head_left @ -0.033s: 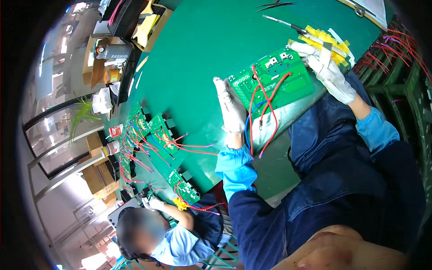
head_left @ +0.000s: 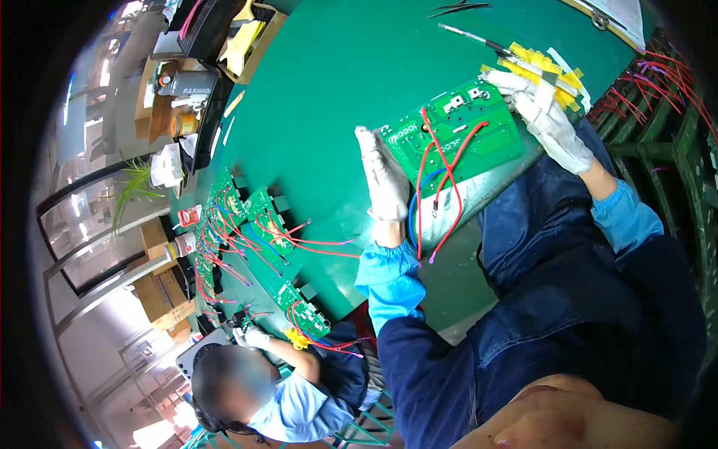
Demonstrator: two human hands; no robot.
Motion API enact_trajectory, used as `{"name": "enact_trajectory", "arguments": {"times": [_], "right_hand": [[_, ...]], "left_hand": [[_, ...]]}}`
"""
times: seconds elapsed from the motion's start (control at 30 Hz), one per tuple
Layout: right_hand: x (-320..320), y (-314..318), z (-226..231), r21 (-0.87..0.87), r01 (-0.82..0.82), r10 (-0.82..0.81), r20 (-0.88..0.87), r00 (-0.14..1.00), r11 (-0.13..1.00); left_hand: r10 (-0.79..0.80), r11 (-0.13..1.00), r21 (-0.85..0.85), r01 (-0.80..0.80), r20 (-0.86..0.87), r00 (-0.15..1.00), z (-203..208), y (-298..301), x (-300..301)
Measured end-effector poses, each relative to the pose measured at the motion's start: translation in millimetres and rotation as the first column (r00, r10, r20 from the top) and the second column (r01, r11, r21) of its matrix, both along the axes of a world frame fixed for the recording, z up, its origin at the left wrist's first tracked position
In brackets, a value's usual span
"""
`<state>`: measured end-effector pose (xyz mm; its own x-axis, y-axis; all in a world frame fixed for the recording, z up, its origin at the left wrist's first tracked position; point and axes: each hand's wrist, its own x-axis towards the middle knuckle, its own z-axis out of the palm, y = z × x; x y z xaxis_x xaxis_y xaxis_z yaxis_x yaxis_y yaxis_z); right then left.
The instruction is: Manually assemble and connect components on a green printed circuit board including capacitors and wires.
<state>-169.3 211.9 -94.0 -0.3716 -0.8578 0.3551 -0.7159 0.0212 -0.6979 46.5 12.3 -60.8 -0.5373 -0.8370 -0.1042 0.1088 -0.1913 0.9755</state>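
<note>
A green circuit board (head_left: 493,153) is held tilted near the table edge, between my two white-gloved hands. My left hand (head_left: 385,176) lies along its left edge, fingers stretched up and close together; its thumb is hidden. The right hand (head_left: 552,131) grips the board's upper right corner with bent fingers. Red wires (head_left: 455,196) and a blue wire (head_left: 411,213) hang from the board toward me. Just beyond my right hand, a thin pen-like tool (head_left: 471,35) with a dark grip rests against yellow tape (head_left: 529,58).
Several wired circuit boards (head_left: 265,221) stand on the green table (head_left: 321,97) to the left. A co-worker in light blue (head_left: 303,408) sits lower left. A clipboard (head_left: 617,22) is at the far right, above a rack (head_left: 658,157) with red wires.
</note>
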Motion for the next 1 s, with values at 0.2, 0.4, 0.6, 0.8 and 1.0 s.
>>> {"name": "enact_trajectory", "arguments": {"times": [0.2,0.4,0.6,0.8,1.0], "right_hand": [[-3,4,-6,-0.138,-0.008,-0.023,-0.219,0.976,0.990],[11,-8,16,-0.074,-0.002,0.021,0.260,0.965,0.997],[-11,-1,-28,-0.042,0.134,-0.117,0.282,0.952,0.990],[4,-6,9,-0.116,-0.010,0.038,0.242,0.970,0.993],[2,-7,9,-0.210,0.006,0.007,0.063,0.998,0.978]], "left_hand": [[-0.097,0.988,0.107,0.107,-0.090,0.991,16,9,-9],[-0.102,0.978,0.173,0.119,-0.103,0.989,0,2,7],[-0.180,0.944,0.288,0.162,0.037,0.983,4,-6,8],[-0.084,0.991,0.099,0.088,-0.044,0.995,19,11,-8],[-0.235,0.892,0.341,0.295,-0.208,0.950,32,11,-9]]}}
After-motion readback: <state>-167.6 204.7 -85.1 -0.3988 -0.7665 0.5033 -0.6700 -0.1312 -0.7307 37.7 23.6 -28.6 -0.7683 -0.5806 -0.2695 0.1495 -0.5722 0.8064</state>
